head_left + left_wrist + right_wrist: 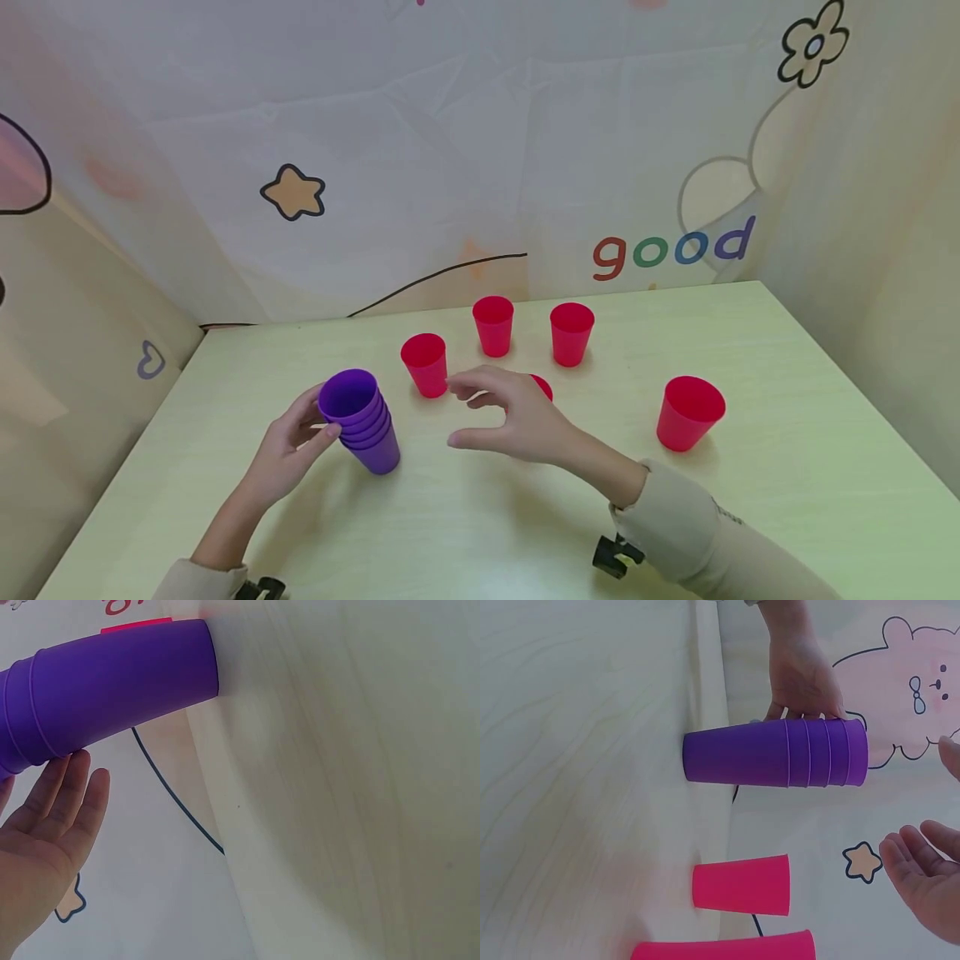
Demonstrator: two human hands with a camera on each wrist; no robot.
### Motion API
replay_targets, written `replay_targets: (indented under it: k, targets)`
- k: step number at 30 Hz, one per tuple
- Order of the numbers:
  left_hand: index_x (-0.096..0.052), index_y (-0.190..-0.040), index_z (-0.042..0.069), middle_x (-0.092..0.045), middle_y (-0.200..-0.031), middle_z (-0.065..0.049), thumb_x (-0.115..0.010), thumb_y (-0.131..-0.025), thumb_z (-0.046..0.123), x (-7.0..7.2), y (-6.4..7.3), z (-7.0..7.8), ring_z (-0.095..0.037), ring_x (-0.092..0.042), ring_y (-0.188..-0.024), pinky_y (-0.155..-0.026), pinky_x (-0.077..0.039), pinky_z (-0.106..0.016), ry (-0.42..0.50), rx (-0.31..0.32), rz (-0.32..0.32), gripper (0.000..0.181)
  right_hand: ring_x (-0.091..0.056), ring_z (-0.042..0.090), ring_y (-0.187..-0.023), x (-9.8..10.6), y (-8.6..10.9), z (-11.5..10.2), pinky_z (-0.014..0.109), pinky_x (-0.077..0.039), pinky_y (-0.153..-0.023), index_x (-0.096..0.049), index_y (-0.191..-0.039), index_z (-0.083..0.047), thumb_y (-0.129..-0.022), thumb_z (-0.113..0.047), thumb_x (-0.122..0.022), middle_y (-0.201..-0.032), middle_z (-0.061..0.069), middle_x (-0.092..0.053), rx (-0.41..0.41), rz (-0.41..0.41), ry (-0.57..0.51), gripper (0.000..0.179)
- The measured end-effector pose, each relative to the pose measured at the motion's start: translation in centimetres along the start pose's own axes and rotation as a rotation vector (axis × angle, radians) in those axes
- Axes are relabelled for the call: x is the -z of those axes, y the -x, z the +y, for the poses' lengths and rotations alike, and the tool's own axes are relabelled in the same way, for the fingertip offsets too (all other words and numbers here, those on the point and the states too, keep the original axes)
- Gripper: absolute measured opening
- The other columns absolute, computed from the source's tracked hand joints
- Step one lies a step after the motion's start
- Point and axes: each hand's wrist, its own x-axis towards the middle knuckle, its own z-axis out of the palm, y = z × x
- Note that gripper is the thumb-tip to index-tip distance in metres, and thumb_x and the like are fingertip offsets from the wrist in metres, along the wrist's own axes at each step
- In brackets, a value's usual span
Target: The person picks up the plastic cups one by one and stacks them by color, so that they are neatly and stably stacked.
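A stack of several purple cups [376, 442] stands upright on the left part of the table. My left hand [288, 446] holds it near the top, thumb on the near side and fingers behind. In the right wrist view the nested rims of the purple stack [739, 755] show. To the right of the stack my right hand [517, 414] hovers with nothing in it, fingers and thumb spread apart. Just behind it a red cup [542, 386] is mostly hidden. Another red cup [429, 371] stands left of its fingertips.
More red cups stand upright and apart: one at the back [493, 329], a second right of it [572, 337], and a third far to the right [686, 417]. The pale table [810, 483] meets a printed cloth [420, 192] at its back edge.
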Motion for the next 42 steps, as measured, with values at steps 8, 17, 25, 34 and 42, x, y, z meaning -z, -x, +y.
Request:
replay_targets:
  k: [8, 17, 25, 34, 42]
  targets:
    - [-0.043, -0.131, 0.003, -0.059, -0.110, -0.010, -0.054, -0.087, -0.004, 0.0, 0.0, 0.1, -0.005, -0.056, -0.094, -0.077, -0.048, -0.020, -0.006, 0.008, -0.006, 0.045, -0.056, 0.018, -0.098, 1.1, 1.4, 0.3, 0.032, -0.049, -0.082, -0.055, -0.121, -0.002, -0.074, -0.017, -0.076, -0.110, 0.006, -0.059, 0.017, 0.011, 0.040, 0.054]
    - [-0.042, -0.132, 0.003, -0.058, -0.111, -0.014, -0.054, -0.088, -0.003, 0.1, -0.1, 0.3, -0.005, -0.056, -0.094, -0.077, -0.049, -0.022, -0.026, 0.016, -0.007, 0.046, -0.056, 0.021, -0.099, 2.4, 2.6, 0.5, 0.037, -0.050, -0.082, -0.054, -0.121, -0.002, -0.072, -0.015, -0.077, -0.112, 0.006, -0.059, -0.007, 0.052, 0.083, 0.055]
    - [-0.043, -0.131, 0.002, -0.059, -0.110, -0.015, -0.054, -0.087, -0.004, 0.1, -0.1, 0.3, -0.005, -0.056, -0.094, -0.077, -0.049, -0.022, -0.018, 0.007, -0.008, 0.046, -0.057, 0.023, -0.097, 3.8, 4.0, 0.8, 0.041, -0.050, -0.080, -0.055, -0.119, -0.001, -0.071, -0.011, -0.078, -0.111, 0.011, -0.059, 0.000, 0.076, 0.095, 0.054]
    - [-0.043, -0.130, 0.002, -0.059, -0.109, 0.000, -0.055, -0.087, -0.004, 0.1, -0.1, 0.3, -0.005, -0.056, -0.093, -0.076, -0.048, -0.020, -0.016, 0.011, 0.000, 0.045, -0.056, 0.022, -0.096, 5.4, 5.6, 0.9, 0.033, -0.051, -0.080, -0.055, -0.122, -0.004, -0.069, -0.011, -0.079, -0.110, 0.011, -0.059, -0.041, 0.103, 0.119, 0.058]
    - [-0.044, -0.130, 0.001, -0.060, -0.109, -0.008, -0.054, -0.087, -0.005, 0.0, -0.1, 0.4, -0.005, -0.056, -0.093, -0.076, -0.049, -0.020, -0.005, -0.007, -0.002, 0.045, -0.056, 0.015, -0.097, 6.8, 7.4, 1.4, 0.030, -0.050, -0.081, -0.054, -0.123, -0.007, -0.072, -0.015, -0.077, -0.112, 0.007, -0.059, -0.100, 0.121, 0.154, 0.056]
